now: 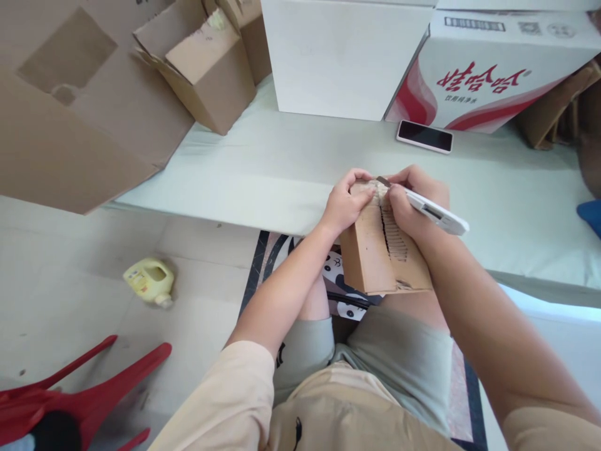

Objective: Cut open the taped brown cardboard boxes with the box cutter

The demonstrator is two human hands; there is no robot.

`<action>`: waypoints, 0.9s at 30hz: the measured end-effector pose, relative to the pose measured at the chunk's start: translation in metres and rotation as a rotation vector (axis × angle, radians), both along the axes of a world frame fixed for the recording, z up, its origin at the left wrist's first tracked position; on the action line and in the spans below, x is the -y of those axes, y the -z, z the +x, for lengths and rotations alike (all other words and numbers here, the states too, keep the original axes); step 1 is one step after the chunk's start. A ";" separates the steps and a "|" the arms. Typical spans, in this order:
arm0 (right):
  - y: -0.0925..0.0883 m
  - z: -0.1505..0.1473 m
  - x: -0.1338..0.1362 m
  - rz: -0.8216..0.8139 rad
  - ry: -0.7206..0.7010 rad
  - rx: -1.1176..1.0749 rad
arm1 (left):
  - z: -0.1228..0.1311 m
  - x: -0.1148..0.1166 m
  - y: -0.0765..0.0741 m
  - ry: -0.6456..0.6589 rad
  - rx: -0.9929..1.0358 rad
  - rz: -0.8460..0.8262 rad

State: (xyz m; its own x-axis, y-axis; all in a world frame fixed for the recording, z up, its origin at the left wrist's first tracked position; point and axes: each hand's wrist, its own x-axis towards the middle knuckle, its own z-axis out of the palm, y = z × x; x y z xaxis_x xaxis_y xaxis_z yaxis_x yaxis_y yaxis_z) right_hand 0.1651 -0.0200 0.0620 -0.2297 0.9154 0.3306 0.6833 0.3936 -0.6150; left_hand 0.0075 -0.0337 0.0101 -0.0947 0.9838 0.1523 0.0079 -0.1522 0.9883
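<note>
1. Cardboard [370,263] is held upright over the lap, just off the bench [263,169] edge and not resting on it. There's a row of slits down its middle.
2. Left hand [347,203] is clamped on the top left corner, with thumb and fingers curled over the edge.
3. Right hand [413,200] is closed round a white knife [436,213]. The blade tip is at the top edge, right next to the left fingertips, so the hands are practically touching.
4. Biggest risk imo is the blade skidding off that corrugated edge into the left fingers, since they sit right in its line.
5. Nothing backs the cardboard either, so a hard push could fold it and send the blade down toward the thighs.
6. Phone [425,136] lies farther back on the bench by the boxes [347,56], well apart from all this.
</note>
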 end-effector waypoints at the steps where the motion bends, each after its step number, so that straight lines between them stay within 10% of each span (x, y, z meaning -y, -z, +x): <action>1: -0.001 0.000 0.001 0.005 0.001 0.005 | 0.000 0.000 0.000 -0.001 -0.002 -0.001; 27: -0.005 0.001 0.008 0.104 0.008 0.044 | 0.001 0.002 -0.003 -0.025 -0.026 -0.061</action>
State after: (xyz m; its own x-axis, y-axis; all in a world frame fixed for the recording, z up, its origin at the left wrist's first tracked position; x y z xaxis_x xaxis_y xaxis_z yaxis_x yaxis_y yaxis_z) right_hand 0.1661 -0.0279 0.0672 -0.2390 0.8787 0.4133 0.7122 0.4480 -0.5404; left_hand 0.0088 -0.0356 0.0129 -0.1164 0.9887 0.0946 0.0372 -0.0908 0.9952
